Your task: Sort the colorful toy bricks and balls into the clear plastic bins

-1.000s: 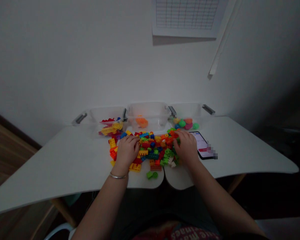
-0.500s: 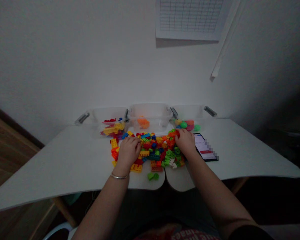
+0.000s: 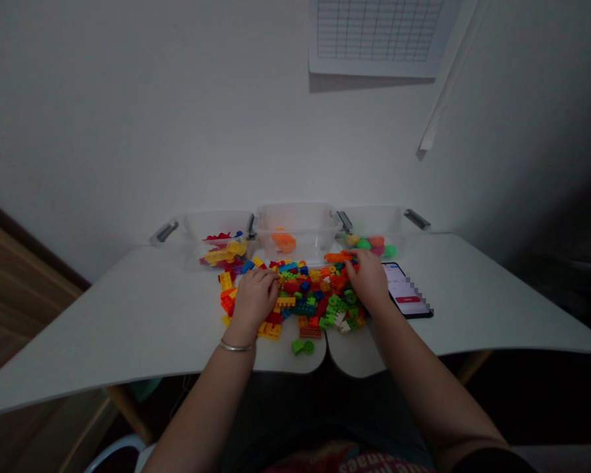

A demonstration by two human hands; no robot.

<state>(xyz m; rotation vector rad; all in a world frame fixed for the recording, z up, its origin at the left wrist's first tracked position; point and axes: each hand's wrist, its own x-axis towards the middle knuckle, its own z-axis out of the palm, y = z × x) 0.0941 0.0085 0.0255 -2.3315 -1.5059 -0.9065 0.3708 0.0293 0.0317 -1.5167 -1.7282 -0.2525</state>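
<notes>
A loose heap of coloured toy building bricks [image 3: 305, 306] lies on the white table. My left hand [image 3: 257, 293] is at the heap's left side, fingers curled down; whatever is under the fingertips is hidden. At the heap's upper right, my right hand [image 3: 368, 276] pinches an orange toy piece [image 3: 339, 257], its long part pointing left. Green bricks with wheels [image 3: 349, 297] lie just below that hand. Nearest to me is a separate green wheeled piece [image 3: 303, 347].
Along the wall stand three clear bins: the left bin [image 3: 192, 226] holds red and yellow pieces, the middle bin [image 3: 320, 230] an orange piece, the right bin [image 3: 391, 223] several round coloured pieces. A phone [image 3: 408, 299] lies right of the heap on the table [image 3: 477, 289].
My right hand has lifted slightly and brought the orange piece up out of the heap, so it now shows above the bricks. My left hand has stayed in place.
</notes>
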